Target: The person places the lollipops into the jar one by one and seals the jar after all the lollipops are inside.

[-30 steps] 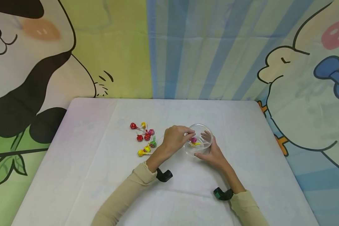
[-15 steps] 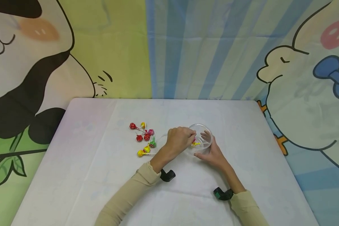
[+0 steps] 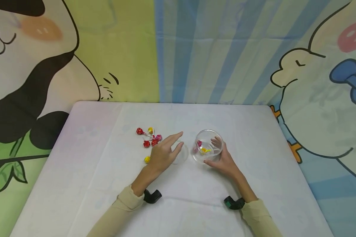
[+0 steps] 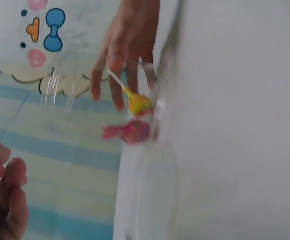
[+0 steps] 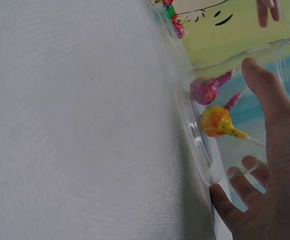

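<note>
My right hand (image 3: 225,161) grips the side of a clear plastic jar (image 3: 197,158), thumb and fingers around its wall, as the right wrist view also shows. A pink-wrapped lollipop (image 5: 204,91) and a yellow one (image 5: 216,121) lie at the bottom of the jar. My left hand (image 3: 161,154) is left of the jar with thumb and forefinger apart. It overlaps a clear round lid (image 3: 183,155) and part of the lollipop pile in the head view. In the left wrist view, the left hand's fingers (image 4: 12,200) show at the lower left.
Several wrapped lollipops lie left of the jar, including a red lollipop (image 3: 146,144), a yellow lollipop (image 3: 147,159) and a pink lollipop (image 3: 158,138). A white cloth covers the table (image 3: 225,210). Behind it hangs a cartoon-printed curtain (image 3: 213,52).
My left hand has moved from over the jar's mouth leftward towards the lollipop pile, its fingers spreading. A pink lollipop now shows at the jar's left side. The right hand stays on the jar.
</note>
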Motion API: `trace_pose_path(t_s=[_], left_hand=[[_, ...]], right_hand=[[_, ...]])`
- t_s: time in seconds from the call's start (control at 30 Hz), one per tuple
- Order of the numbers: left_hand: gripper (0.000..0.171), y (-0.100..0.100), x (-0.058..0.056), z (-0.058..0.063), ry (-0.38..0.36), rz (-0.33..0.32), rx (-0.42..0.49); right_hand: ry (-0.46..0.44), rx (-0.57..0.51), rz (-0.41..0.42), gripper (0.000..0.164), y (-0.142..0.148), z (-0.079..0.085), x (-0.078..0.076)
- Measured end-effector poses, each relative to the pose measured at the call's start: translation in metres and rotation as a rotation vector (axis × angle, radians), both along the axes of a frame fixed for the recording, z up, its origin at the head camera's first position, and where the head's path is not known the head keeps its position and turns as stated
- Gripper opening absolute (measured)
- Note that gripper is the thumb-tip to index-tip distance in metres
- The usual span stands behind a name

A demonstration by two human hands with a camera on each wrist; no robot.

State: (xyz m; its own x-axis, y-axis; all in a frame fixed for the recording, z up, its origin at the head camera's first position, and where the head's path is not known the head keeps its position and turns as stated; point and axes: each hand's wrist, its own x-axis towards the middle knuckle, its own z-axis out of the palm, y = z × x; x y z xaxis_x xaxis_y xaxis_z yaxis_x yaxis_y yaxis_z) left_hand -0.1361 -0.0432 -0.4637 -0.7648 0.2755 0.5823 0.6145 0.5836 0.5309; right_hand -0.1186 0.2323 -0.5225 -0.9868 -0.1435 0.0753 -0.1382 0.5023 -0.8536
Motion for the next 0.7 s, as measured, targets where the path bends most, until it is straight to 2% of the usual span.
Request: trace_pose_path(t_s=[0.23,0.33,0.5,0.57,0.7], left_hand=[[0.051,-0.064,0.028,-0.027,-0.1,0.094,0.008],[0.054,-0.08,0.037,-0.034,-0.133,0.142,-0.015],[0.057,-0.091,0.044,-0.041,-0.158,0.177,-0.041],[0.058,-0.092,0.044,-0.042,-0.154,0.168,-0.042],[0.055,-0.087,0.041,-0.046,-0.129,0.122,-0.07]], right_hand=[[-0.026,-0.01,-0.002,0.103,0.0,0.002,0.0],[-0.049,-0.007,-0.002,0.102,-0.004,0.014,0.003],[-0.065,-0.003,-0.004,0.103,-0.004,0.014,0.002],[-0.056,-0.004,-0.006,0.104,0.0,0.004,0.0],[-0.042,-0.007,-0.006,0.103,0.0,0.001,0.0]])
